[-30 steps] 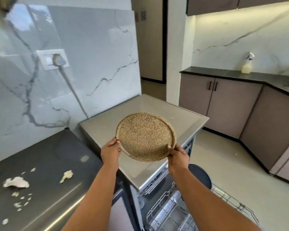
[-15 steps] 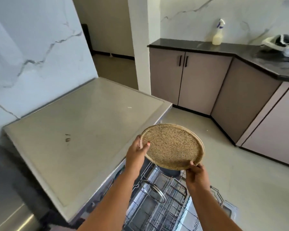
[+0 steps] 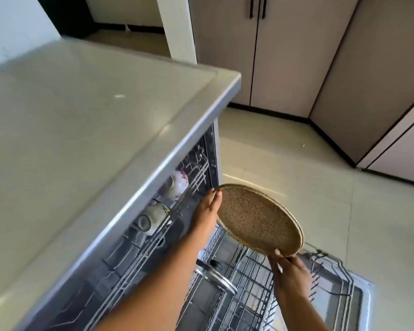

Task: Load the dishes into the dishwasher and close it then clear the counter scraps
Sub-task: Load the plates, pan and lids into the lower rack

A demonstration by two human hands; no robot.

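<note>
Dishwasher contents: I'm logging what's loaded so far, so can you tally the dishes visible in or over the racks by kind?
Speckled brown round plate, held over the lower rack by the left hand and right hand: 1
Pale ceramic mugs lying in the upper rack, one patterned, one plain: 2
Round glass lid with metal rim in the lower rack: 1
Total: 4
</note>
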